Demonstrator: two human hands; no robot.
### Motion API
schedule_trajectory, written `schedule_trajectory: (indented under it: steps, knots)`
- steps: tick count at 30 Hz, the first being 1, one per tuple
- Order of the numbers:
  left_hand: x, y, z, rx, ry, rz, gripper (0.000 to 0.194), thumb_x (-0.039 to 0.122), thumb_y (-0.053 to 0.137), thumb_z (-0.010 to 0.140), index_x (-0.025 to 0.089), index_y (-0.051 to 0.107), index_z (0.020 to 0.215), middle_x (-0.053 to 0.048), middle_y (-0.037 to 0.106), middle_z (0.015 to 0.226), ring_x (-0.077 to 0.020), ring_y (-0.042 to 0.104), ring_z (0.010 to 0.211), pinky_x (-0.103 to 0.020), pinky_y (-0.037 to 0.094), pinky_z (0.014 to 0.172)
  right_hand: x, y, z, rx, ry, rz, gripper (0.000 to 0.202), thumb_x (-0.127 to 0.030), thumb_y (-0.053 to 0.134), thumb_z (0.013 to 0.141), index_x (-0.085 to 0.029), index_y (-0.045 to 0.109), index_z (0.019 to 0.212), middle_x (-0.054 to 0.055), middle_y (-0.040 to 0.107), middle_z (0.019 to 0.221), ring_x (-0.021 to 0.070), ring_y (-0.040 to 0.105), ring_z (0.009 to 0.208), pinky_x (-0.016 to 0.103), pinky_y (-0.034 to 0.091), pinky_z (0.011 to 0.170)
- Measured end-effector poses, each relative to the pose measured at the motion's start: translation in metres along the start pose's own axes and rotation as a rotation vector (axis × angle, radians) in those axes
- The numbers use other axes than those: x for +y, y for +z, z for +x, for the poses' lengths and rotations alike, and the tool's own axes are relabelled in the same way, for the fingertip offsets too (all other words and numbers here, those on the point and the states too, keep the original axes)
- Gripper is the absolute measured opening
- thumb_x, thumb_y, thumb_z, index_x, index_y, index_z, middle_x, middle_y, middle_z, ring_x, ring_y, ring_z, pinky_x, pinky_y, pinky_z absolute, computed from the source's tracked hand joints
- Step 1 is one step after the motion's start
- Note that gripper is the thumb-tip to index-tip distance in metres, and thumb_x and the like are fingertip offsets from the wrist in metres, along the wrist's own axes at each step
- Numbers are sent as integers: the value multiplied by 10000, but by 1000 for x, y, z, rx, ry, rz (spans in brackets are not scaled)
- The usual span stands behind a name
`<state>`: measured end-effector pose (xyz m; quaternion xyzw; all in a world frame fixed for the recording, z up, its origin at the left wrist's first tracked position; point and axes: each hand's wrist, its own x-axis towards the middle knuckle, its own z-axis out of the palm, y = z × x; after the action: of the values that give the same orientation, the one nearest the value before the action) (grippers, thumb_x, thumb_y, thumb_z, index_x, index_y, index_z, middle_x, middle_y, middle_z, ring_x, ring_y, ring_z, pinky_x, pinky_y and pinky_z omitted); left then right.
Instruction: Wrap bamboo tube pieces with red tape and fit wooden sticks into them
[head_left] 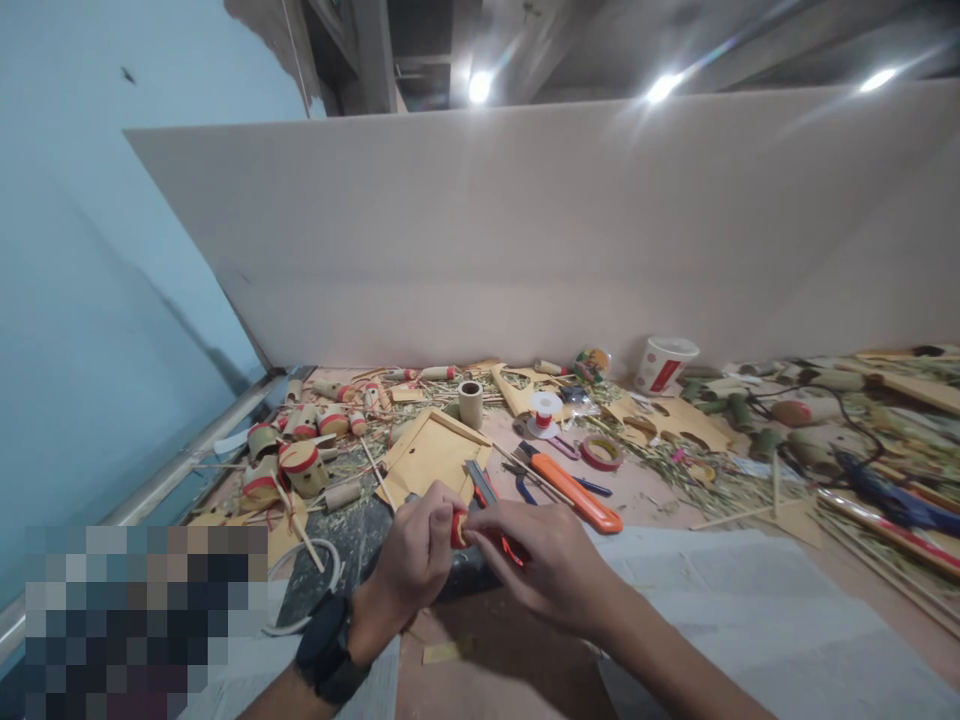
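Near the middle of the head view, my left hand (420, 545) is closed around a small red-banded piece (457, 531) with a pale end. Most of that piece is hidden by the fingers. My right hand (536, 560) pinches at its pale end with thumb and fingertips. A cutter with a grey blade part (480, 483) shows just behind the right hand, and orange-red bits appear between the fingers; whether the hand touches it I cannot tell. Beyond lies a tan framed board (435, 455), and to its right an orange utility knife (574, 488) beside blue-handled pliers (525, 487).
Several red-banded bamboo pieces (304, 465) crowd the left. Farther back are a bamboo tube (470, 405), a thread spool (545, 412), a tape roll (601, 452) and a white cup (666, 366). Straw and sticks litter the right, near a blue-handled tool (892, 490). A pale panel (525, 240) stands behind.
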<state>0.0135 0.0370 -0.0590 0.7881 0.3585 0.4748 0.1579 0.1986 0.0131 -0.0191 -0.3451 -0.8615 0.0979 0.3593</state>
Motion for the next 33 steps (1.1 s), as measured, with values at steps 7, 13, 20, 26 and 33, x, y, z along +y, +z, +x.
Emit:
schedule_trajectory:
  steps: [7, 13, 20, 26, 33]
  knots:
    - [-1, -2, 3, 3, -20, 17, 377, 285, 243, 1046, 206, 558, 856, 12, 591, 660, -123, 562, 567, -230, 399, 584, 0, 1, -1, 39, -42, 18, 152, -169, 536, 956, -196, 670, 1021, 18, 715, 760, 116, 618, 609, 219, 375, 572]
    - [-3, -4, 6, -73, -69, -24, 377, 321, 237, 1049, 207, 545, 865, 11, 566, 651, -130, 554, 581, -234, 387, 586, 6, 1, 1, 47, -48, 24, 203, -205, 529, 977, -200, 722, 1041, 24, 688, 717, 114, 570, 585, 218, 372, 549]
    - [3, -3, 10, -58, -106, -105, 400, 382, 231, 1049, 205, 529, 848, 11, 571, 654, -129, 537, 568, -237, 384, 580, 8, 1, 4, 56, 30, 77, 200, -303, 581, 970, -224, 764, 981, 8, 642, 665, 110, 510, 545, 228, 378, 525]
    - [5, -6, 13, -28, -94, -104, 438, 407, 222, 1043, 202, 534, 814, 5, 522, 652, -143, 489, 581, -262, 355, 586, 5, 6, 5, 54, 111, 112, 263, -415, 591, 957, -231, 780, 954, 13, 649, 671, 117, 504, 545, 238, 388, 513]
    - [3, -1, 11, -76, -117, -252, 478, 385, 219, 1041, 186, 539, 748, 0, 533, 656, -130, 491, 595, -256, 362, 592, 2, 10, 5, 73, 133, 130, 236, -393, 601, 951, -223, 762, 921, 14, 685, 738, 119, 517, 595, 243, 392, 562]
